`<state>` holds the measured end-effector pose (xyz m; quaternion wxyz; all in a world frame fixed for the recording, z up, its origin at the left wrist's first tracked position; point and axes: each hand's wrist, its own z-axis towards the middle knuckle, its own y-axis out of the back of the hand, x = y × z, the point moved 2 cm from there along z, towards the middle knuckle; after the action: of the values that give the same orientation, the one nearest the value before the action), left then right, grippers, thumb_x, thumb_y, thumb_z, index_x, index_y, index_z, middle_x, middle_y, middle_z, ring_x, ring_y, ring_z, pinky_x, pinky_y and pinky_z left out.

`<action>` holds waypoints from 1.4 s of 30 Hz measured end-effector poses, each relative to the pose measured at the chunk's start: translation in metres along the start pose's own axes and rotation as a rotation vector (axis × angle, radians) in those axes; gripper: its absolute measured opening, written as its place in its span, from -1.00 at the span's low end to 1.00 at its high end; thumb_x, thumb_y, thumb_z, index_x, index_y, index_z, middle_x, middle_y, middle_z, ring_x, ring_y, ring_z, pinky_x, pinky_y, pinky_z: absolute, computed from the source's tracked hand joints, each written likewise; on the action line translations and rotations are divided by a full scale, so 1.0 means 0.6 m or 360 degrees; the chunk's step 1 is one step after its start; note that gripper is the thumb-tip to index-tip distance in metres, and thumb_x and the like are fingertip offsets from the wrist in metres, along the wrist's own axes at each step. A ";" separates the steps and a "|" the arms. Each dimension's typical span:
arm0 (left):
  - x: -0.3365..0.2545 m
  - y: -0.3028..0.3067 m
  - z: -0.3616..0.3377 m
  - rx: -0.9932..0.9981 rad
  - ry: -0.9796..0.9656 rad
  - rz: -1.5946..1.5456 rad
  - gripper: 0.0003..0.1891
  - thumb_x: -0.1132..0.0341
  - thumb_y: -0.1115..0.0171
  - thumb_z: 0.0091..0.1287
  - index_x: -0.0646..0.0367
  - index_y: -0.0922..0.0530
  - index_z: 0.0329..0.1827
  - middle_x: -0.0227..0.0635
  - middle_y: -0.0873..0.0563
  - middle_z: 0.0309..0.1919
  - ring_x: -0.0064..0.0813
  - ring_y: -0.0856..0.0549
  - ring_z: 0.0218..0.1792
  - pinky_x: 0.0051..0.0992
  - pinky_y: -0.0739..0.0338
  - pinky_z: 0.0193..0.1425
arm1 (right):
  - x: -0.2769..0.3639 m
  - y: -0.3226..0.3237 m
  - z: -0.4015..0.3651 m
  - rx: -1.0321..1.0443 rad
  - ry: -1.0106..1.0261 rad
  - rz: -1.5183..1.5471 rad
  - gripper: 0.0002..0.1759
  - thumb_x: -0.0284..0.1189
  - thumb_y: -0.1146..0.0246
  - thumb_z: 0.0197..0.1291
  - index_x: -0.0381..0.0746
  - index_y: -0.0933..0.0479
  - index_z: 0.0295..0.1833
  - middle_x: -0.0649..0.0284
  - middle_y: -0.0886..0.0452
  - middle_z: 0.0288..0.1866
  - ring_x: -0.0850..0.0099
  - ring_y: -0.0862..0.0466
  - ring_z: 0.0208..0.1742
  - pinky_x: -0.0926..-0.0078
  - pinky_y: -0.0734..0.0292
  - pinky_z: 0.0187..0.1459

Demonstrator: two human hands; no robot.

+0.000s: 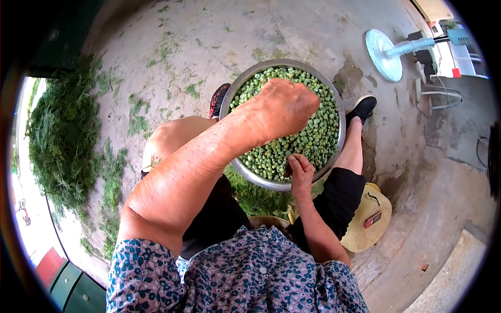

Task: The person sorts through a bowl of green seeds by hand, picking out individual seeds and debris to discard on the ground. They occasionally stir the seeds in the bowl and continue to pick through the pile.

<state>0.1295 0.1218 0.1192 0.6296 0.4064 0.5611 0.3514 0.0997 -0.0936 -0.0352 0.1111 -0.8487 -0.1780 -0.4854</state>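
A round metal basin full of small green round pods or berries sits between the person's legs. Raised over its middle, close to the camera, is my left hand, curled closed with its fingertips turned out of sight. What it holds, if anything, is hidden. My right hand is at the basin's near edge, lower right of the left one. Its thumb and fingers are pinched together over the green pods, and something small and dark shows at the fingertips, too small to name.
Feathery green stems lie heaped at the left, with loose sprigs on the concrete floor. A straw hat with a small red box lies right of the right leg. A round-based stand is at upper right.
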 end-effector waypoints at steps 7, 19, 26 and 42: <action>-0.022 -0.022 0.002 0.0341 -0.0014 -0.0189 -0.90 0.41 -0.17 0.05 0.20 -0.58 -0.38 -0.16 -0.65 -0.45 -0.16 -0.68 -0.31 -0.24 -0.58 -0.22 | 0.094 -0.020 -0.015 -0.0117 0.0333 0.0100 -0.86 -0.46 -0.15 0.24 -0.33 -0.53 -0.23 0.40 -0.48 -0.58 0.65 -0.41 -0.62 0.68 -0.31 -0.56; -0.031 -0.050 0.006 0.0401 -0.0006 -0.0903 -0.81 0.54 -0.17 -0.09 0.26 -0.57 -0.35 -0.13 -0.63 -0.47 -0.13 -0.65 -0.32 -0.28 -0.52 -0.22 | 0.150 -0.041 -0.047 -0.0039 0.0464 0.0130 -0.87 -0.51 -0.18 0.19 -0.36 -0.54 -0.21 0.33 -0.52 -0.55 0.60 -0.46 -0.57 0.67 -0.36 -0.50; -0.040 -0.053 -0.003 0.0692 -0.0017 -0.0722 -0.84 0.52 -0.18 -0.07 0.25 -0.56 -0.37 -0.15 -0.64 -0.41 -0.12 -0.64 -0.28 -0.25 -0.52 -0.21 | 0.116 -0.042 -0.055 0.0117 0.0261 0.0253 -0.82 -0.47 -0.14 0.22 -0.37 -0.52 -0.18 0.33 -0.52 -0.53 0.60 -0.46 -0.54 0.64 -0.38 -0.45; -0.030 -0.089 -0.042 0.0633 -0.0121 0.0110 -0.94 0.52 -0.15 -0.08 0.25 -0.60 -0.57 -0.19 -0.64 -0.57 -0.24 -0.69 -0.45 -0.35 -0.59 -0.43 | -0.090 -0.017 -0.094 0.0555 0.0464 -0.1333 -0.80 -0.50 -0.22 0.06 -0.26 -0.57 -0.16 0.10 -0.60 -0.46 0.17 -0.61 -0.41 0.36 -0.49 -0.30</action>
<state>0.1013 0.0859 0.0774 0.5451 0.5549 0.5810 0.2395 0.0261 -0.1151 -0.0536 0.0705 -0.5957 -0.5660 -0.5655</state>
